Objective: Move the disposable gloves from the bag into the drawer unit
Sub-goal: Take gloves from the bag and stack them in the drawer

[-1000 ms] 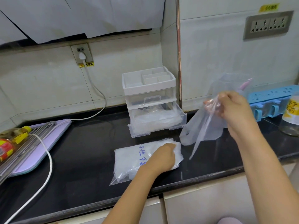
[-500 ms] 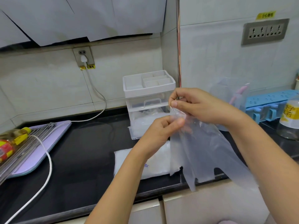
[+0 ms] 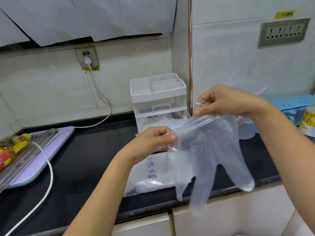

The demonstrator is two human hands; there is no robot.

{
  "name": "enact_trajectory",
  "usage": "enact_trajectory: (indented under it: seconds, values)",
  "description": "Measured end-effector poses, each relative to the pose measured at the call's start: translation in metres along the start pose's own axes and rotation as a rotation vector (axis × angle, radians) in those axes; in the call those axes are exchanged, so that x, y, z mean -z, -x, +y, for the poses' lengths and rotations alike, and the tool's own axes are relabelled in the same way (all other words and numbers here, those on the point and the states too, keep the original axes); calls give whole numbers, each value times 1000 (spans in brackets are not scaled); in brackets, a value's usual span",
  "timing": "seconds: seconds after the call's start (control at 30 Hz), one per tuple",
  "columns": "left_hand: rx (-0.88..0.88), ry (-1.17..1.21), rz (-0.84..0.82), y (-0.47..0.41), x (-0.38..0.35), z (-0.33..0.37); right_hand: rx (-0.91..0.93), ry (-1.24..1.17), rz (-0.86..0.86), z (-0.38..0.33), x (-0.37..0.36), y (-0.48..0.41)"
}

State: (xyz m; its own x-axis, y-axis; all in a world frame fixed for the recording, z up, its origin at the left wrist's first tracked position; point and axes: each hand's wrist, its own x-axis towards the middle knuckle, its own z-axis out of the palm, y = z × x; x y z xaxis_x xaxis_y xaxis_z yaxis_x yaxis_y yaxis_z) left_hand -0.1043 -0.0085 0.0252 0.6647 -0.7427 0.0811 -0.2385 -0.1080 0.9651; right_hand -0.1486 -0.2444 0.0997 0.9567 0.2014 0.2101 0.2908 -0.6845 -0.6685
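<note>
One glove [image 3: 213, 155] spread above the surface's [image 3: 88, 155] front edge, cuff pinched by left grip [image 3: 153, 142] and right grip [image 3: 226, 103]. Bag [image 3: 148, 178] lies beneath it. Drawer unit [image 3: 158, 99] sits at the back edge, lower drawer looks pulled out. Next, likely: carry glove back, drop it in.

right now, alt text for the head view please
The left hand and right hand pinch the cuff of a clear glove, spread above a black counter, its fingers hanging down. Below lies the bag of gloves; behind, a drawer unit with its bottom drawer open.
</note>
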Motion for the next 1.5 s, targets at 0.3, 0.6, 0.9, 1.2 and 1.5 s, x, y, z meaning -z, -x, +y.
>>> enact_trajectory:
  seconds: [0.3, 0.6, 0.9, 1.2, 1.5]
  values:
    - [91, -235, 259, -22, 38, -3, -87, -11, -60, 29, 9, -42]
    - [95, -354, 345, -47, 73, 6, -147, -41, 7, 44, 6, -75]
    - [63, -348, 512, -74, 87, 7, -144, -30, 41, 54, -8, -87]
    - [-212, -702, 777, -93, 110, 60, 27, 74, 403, 24, 3, -118]
    - [-346, -755, 593, -26, 81, 50, 245, 113, 440, 32, 6, -67]
